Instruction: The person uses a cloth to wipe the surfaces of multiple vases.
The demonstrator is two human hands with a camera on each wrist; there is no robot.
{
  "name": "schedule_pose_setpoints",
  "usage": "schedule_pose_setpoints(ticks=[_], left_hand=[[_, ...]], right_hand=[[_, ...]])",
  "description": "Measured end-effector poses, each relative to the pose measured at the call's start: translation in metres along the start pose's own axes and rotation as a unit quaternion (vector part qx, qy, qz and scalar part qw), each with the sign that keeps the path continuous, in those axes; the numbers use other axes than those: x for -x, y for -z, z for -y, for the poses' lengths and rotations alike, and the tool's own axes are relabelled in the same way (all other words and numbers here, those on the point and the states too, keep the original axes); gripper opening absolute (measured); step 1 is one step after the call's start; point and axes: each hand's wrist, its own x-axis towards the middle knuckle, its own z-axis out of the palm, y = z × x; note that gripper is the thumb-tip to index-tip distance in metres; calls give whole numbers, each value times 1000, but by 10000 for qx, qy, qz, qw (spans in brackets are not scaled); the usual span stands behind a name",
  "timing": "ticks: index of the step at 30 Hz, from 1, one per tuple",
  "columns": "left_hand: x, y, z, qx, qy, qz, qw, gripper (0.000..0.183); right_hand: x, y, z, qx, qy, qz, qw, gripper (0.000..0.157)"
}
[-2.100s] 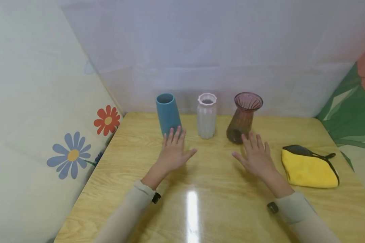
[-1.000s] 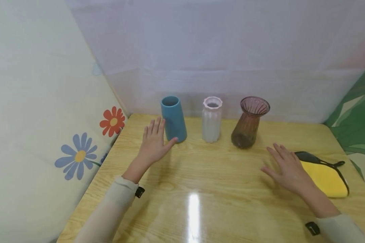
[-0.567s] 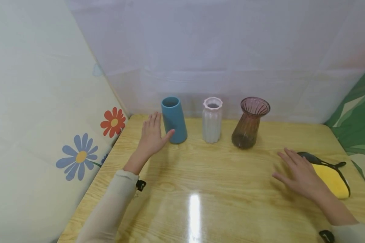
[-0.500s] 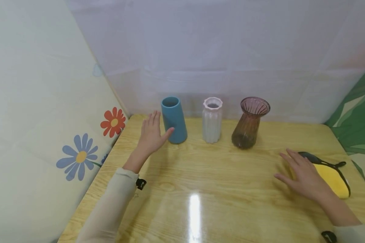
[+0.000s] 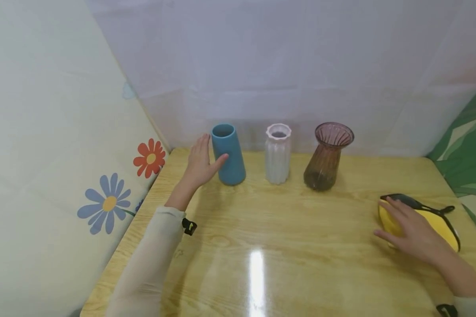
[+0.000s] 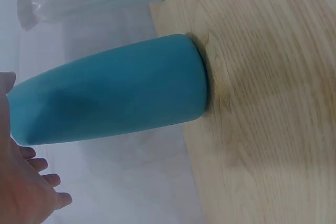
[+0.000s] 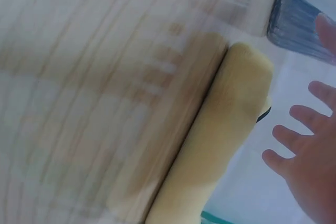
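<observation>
My left hand (image 5: 200, 164) is at the left side of the blue vase (image 5: 232, 163), fingers straight and thumb spread in front of it. In the left wrist view the vase (image 6: 115, 90) stands upright on the table, the hand (image 6: 23, 182) near its upper end; whether they touch I cannot tell. My right hand (image 5: 418, 233) hovers over the yellow zip pouch (image 5: 444, 225), covering part of it. In the right wrist view that hand (image 7: 315, 156) has its fingers spread, apart from the pouch (image 7: 215, 135).
To the right of the blue vase stand a white fluted vase (image 5: 277, 160) and a purple ribbed glass vase (image 5: 324, 165), apart from each other. All are near the back edge of the wooden table (image 5: 301, 255). A pale cloth wall (image 5: 242, 66) rises behind.
My left hand has moved left from in front of the blue vase, then up along its side. The right hand has moved away from the glass vase, rightward over the pouch.
</observation>
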Motion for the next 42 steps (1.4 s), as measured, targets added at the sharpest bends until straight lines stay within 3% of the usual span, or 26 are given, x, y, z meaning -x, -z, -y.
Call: schedule_pose_setpoints(ticks=[7,14,20,26,42], left_hand=[[-10,0,2,270,8,-47,9996,98],[-15,-8,4,490,42,44,9988,99],[-18,-12,6,717,18,-9,9974,102],[-21,-13,8,758,45,-123,9970,106],[-30,-19,11,1059,-33,-367,9937,95]], right_hand=[[12,1,-17,-95,-17,6,10000,85],[25,0,-24,-85,-292,226,9993,89],[33,-3,-31,-69,-138,88,9998,87],[31,-6,-39,64,25,-89,9999,84],[26,-7,-47,221,21,200,9996,74]])
